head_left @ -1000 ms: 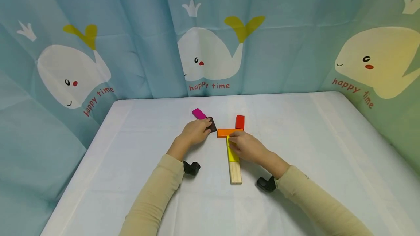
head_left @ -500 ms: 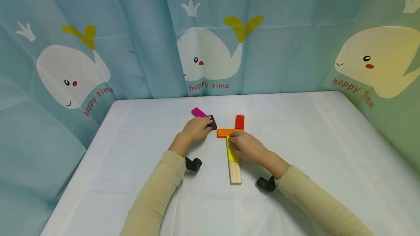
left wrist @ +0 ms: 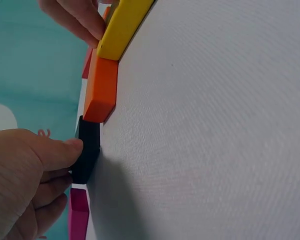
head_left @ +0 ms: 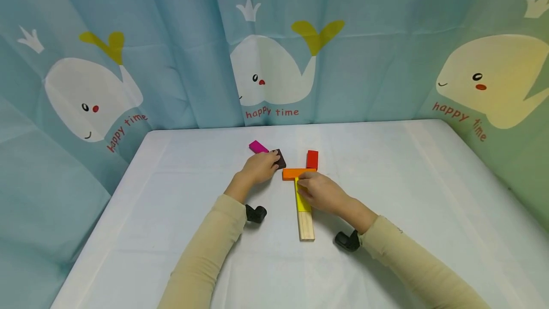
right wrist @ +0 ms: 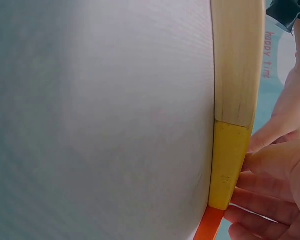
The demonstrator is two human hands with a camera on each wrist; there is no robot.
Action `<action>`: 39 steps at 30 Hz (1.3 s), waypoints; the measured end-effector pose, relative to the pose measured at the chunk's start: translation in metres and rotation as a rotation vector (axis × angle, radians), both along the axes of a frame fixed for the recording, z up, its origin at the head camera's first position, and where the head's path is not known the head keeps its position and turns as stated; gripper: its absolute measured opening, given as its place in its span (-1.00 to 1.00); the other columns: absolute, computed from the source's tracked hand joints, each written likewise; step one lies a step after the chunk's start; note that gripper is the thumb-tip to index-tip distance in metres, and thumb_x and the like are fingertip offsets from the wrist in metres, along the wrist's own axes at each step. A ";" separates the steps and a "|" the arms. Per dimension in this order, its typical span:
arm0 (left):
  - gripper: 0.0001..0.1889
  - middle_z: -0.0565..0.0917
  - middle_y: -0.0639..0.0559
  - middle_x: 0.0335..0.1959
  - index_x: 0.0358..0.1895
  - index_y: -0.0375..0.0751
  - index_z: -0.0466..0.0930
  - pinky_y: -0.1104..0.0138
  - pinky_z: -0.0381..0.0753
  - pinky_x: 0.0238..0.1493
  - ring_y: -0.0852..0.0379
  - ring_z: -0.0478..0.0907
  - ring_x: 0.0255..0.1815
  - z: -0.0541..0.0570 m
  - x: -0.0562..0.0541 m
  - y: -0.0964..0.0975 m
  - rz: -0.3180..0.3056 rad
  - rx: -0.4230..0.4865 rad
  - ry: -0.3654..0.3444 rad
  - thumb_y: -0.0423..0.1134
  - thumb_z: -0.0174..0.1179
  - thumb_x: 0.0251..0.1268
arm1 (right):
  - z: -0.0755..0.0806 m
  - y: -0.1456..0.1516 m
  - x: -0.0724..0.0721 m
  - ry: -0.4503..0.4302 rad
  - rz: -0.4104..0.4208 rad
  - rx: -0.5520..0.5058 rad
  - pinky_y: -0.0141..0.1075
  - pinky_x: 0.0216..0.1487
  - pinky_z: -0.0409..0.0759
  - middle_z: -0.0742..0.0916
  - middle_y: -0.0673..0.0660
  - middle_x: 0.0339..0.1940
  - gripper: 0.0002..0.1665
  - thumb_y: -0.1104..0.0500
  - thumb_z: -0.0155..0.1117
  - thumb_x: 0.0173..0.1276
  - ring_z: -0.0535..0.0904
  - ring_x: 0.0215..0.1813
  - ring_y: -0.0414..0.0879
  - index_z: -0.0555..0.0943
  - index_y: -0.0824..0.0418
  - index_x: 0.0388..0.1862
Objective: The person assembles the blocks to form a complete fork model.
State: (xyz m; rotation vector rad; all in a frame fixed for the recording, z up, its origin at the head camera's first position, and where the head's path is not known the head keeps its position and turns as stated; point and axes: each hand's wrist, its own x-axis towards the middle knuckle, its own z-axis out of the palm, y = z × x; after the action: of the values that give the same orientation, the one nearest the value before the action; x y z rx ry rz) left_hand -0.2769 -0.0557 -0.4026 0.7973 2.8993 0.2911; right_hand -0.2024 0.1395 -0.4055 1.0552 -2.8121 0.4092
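My left hand [head_left: 259,167] pinches a dark brown or black block [left wrist: 90,150] between thumb and fingers, at the left end of the orange block [head_left: 290,174]. Just beyond that hand lies a magenta block [head_left: 258,146], partly hidden by it. My right hand [head_left: 322,191] rests on the yellow block [head_left: 302,201], fingertips near where it meets the orange one. In the right wrist view its thumb lies along the yellow block's upper edge, the fingers loosely extended. A plain wooden block [head_left: 306,226] continues the yellow one end to end, and a red block [head_left: 312,159] stands behind the orange block's right end.
The blocks lie on a white-covered table [head_left: 407,166]. A blue curtain [head_left: 184,61] with whale prints stands behind and at both sides. Black wrist devices [head_left: 256,214] jut out from under both sleeves.
My left hand has moved slightly away and to the right with the dark block, bringing it closer to the orange block's left end. My right hand stays in place.
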 end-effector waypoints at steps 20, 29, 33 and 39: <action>-0.59 0.33 -0.04 0.30 0.27 -0.20 0.37 0.21 0.24 0.25 0.01 0.28 0.28 0.002 -0.002 0.009 -0.009 -0.015 -0.007 -0.19 -0.05 0.41 | 0.000 0.000 0.001 -0.013 0.001 -0.003 -0.16 -0.05 0.56 0.66 0.25 -0.17 -0.83 0.31 0.27 0.18 0.58 -0.11 0.07 0.65 0.39 -0.27; -0.59 0.34 -0.04 0.29 0.27 -0.19 0.38 0.23 0.27 0.23 0.02 0.32 0.26 0.003 -0.004 0.013 -0.025 -0.027 -0.001 -0.19 -0.04 0.41 | -0.001 0.001 -0.001 -0.006 0.007 0.017 -0.17 -0.05 0.55 0.65 0.24 -0.16 -0.78 0.29 0.28 0.19 0.57 -0.11 0.05 0.65 0.40 -0.21; -0.59 0.34 -0.04 0.29 0.27 -0.19 0.37 0.22 0.27 0.23 0.02 0.32 0.25 0.003 -0.006 0.015 -0.029 -0.021 -0.008 -0.20 -0.03 0.40 | -0.002 0.001 -0.001 0.007 0.021 0.007 -0.18 -0.07 0.56 0.65 0.24 -0.19 -0.80 0.30 0.29 0.17 0.57 -0.15 0.04 0.65 0.40 -0.25; -0.59 0.34 -0.02 0.30 0.28 -0.16 0.37 0.22 0.27 0.24 0.02 0.32 0.26 0.003 -0.007 0.017 -0.020 -0.015 -0.018 -0.19 -0.02 0.40 | 0.000 0.002 -0.001 0.008 0.032 0.012 -0.18 -0.08 0.57 0.65 0.25 -0.18 -0.78 0.30 0.28 0.18 0.58 -0.13 0.05 0.65 0.41 -0.22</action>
State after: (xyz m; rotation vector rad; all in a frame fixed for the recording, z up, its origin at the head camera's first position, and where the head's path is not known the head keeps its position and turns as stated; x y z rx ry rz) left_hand -0.2840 -0.0383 -0.3993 0.8162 2.8719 0.2732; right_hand -0.2038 0.1414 -0.4057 1.1034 -2.7979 0.3903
